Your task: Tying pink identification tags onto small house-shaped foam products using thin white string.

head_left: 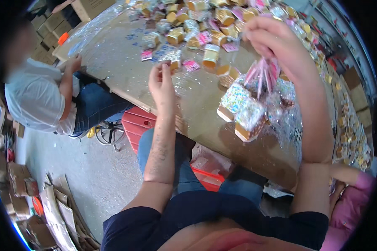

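**A bundle of wrapped cups held up, a heap of loose ones waiting**

A cluster of clear cellophane packs (249,106) hung above the near edge of the worktop (125,62), each holding small sprinkle-topped cups with tan bases, their pink-striped tops gathered into one bunch. The right hand (276,42) was closed around those gathered tops and held the bundle clear of the surface. The left hand (162,81) was raised just beside it, fingers drawn narrowly together at the tips; whether it pinched anything small I could not tell.

Judging by how things lay, a few packs had been filled and collected, but most of the work was left. Beyond the hands, a heap of loose yellow cups (205,29) lay scattered across the far part of the worktop, mixed with small pink packets (191,65) and empty clear wrappers. More small cups ran along the right edge (347,138).

Below the worktop stood a red crate (138,123). To the left another person in a white shirt (33,98) sat with a hand on the worktop's corner. Flattened cardboard (58,209) lay on the floor, and a pink sleeve (354,196) showed at the lower right.
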A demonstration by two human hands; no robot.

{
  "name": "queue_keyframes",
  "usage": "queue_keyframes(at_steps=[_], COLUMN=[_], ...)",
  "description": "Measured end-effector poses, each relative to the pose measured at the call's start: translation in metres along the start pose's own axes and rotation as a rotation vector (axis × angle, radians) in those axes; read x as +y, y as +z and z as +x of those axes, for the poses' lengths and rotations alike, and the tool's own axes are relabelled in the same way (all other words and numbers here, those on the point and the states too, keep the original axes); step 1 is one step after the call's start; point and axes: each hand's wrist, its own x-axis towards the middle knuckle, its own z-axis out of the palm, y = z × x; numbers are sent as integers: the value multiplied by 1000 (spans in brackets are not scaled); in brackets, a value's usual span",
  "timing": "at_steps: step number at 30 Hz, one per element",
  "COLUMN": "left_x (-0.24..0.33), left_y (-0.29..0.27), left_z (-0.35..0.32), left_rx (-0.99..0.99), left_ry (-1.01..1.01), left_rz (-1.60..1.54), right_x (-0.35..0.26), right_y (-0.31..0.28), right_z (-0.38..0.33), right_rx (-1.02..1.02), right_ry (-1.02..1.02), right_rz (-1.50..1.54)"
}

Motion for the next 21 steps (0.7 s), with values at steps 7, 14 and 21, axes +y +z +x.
queue_keyframes(at_steps=[7,14,21], left_x=[-15,-20,-27], left_y=[-21,-24,-14], left_z=[19,26,22], left_rx=[32,44,-57], left_ry=[39,52,28], left_rz=[34,112,92], right_x=[-7,3,93], right_y=[21,69,23], right_z=[343,398,211], right_rx=[126,60,25], right_ry=[-96,-366,70], right_rz=[307,-185,-593])
